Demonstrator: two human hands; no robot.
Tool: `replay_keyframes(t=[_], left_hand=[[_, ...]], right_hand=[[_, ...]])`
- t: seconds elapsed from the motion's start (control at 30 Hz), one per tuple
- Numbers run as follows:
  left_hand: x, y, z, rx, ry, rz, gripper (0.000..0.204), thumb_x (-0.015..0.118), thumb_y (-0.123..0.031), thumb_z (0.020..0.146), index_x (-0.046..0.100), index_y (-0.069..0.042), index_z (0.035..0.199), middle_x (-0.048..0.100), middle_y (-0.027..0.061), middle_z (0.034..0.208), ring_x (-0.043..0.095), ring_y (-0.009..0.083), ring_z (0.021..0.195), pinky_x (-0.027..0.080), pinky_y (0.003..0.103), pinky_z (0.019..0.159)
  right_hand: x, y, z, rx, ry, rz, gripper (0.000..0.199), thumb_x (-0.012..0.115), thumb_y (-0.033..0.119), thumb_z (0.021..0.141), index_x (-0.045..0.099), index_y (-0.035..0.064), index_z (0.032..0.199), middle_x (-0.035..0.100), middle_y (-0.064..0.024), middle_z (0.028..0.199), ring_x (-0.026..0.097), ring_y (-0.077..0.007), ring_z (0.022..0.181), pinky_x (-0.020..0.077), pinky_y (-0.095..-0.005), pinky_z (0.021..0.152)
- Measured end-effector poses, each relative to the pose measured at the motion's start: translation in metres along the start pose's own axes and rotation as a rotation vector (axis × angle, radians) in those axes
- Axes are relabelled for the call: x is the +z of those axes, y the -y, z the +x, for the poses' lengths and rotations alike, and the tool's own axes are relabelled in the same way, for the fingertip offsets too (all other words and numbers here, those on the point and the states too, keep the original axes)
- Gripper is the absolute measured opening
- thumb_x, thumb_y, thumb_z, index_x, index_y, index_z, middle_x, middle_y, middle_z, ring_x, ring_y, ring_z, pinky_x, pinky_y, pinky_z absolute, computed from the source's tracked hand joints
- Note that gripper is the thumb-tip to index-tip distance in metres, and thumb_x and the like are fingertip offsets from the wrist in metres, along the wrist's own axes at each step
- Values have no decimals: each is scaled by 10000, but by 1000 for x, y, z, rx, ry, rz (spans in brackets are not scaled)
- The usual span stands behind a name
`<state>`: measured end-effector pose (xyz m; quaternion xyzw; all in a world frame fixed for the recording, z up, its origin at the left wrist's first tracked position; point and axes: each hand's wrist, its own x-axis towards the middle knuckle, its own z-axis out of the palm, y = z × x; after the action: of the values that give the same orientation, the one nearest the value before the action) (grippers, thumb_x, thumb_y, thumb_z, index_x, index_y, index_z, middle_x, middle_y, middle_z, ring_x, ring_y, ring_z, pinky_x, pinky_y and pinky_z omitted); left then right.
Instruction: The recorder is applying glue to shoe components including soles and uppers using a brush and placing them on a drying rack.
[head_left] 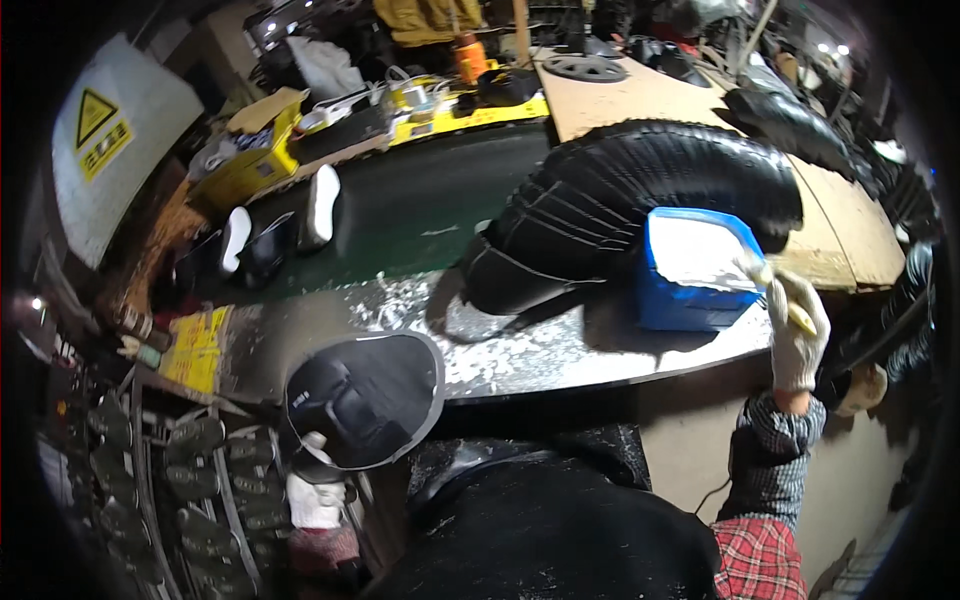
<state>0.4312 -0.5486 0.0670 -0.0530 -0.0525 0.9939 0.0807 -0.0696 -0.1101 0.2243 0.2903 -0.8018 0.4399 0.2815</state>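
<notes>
Right of centre, the person's right hand [797,330], in a white work glove, was raised at the near right corner of a blue tub [690,270] filled w/ white powder. Fingers [805,310] were curled closed around a thin yellowish tool handle [800,318]; the tool's far end reached over the tub rim toward the powder, but its tip was too blurred to tell apart from it. A checked sleeve cuff [775,430] ran down from the wrist toward the lower right.

The tub sat on a grey metal bench [560,350] dusted w/ white powder, touching or just beside a large black ribbed tyre [640,190] that arched across the centre and upper right of the frame, behind and left of the tub.

Lower left of centre, the left hand [315,500], also white-gloved, was below a dark rounded rubber piece [365,400] that overlapped the near bench edge. Fingers looked closed on its lower edge, though the grip was partly hidden, so can't tell for sure.

Elsewhere: a yellow box [250,160] and yellow tray w/ clutter at upper left, a grey panel w/ a yellow warning triangle [115,140] at far left, a plywood board [650,95] at upper right. Black material filled the bottom centre.
</notes>
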Motion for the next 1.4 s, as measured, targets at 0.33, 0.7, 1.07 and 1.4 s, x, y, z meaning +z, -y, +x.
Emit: replay_keyframes(t=[0.33, 0.7, 1.07, 1.4], left_hand=[[76, 73, 138, 825, -651, 707, 299, 487, -214, 994, 479, -41, 1238, 611, 155, 1097, 642, 248, 813, 579, 373, 643], [93, 27, 117, 1020, -444, 661, 204, 541, -213, 969, 590, -17, 993, 641, 127, 938, 631, 212, 694, 549, 349, 589], [103, 37, 150, 892, -383, 713, 225, 569, -214, 953, 612, -13, 863, 646, 102, 806, 614, 194, 609, 521, 327, 549], [125, -13, 120, 803, -881, 1384, 391, 708, -275, 858, 581, -23, 589, 576, 38, 561, 524, 113, 485, 418, 287, 467]], right_hand=[[125, 162, -26, 124, 480, 652, 254, 540, 42, 918, 612, -31, 1150, 658, -132, 1027, 634, -160, 856, 504, -270, 776], [215, 178, -56, 309, 876, 895, 215, 558, 92, 938, 636, -54, 1074, 691, -109, 922, 625, -121, 731, 515, -237, 681], [217, 331, -54, -711, 845, 834, 310, 638, 291, 870, 658, 35, 1044, 633, -97, 755, 627, -251, 625, 497, -352, 535], [150, 184, -54, 325, 895, 747, 282, 576, 165, 942, 614, -80, 1076, 697, -142, 929, 669, -180, 828, 523, -274, 770]])
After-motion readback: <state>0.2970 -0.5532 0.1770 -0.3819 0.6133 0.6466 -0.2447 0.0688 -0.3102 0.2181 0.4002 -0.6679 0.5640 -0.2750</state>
